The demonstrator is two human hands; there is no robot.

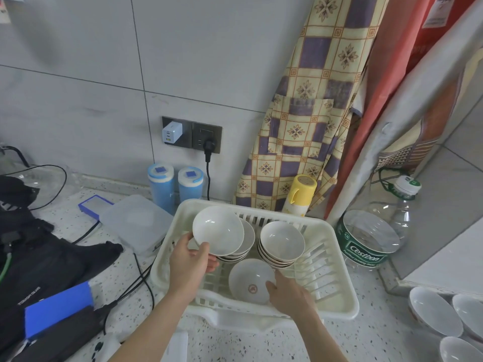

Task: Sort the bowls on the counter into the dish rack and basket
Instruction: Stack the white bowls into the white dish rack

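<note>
A cream plastic dish rack (337,291) sits on the speckled counter. My left hand (190,262) grips a white bowl (218,229) by its rim, tilted above a stack of bowls (245,242) in the rack's back left. A second stack (282,244) stands to the right of it. My right hand (290,296) holds a bowl with a red mark (249,282) at the rack's front. Several more white bowls (433,310) lie on the counter at the far right.
Two blue canisters (175,188) and a yellow flask (300,195) stand behind the rack. A clear lidded box (136,220) lies left of it, a large water bottle (373,236) to the right. Black bags and cables (47,257) cover the left counter.
</note>
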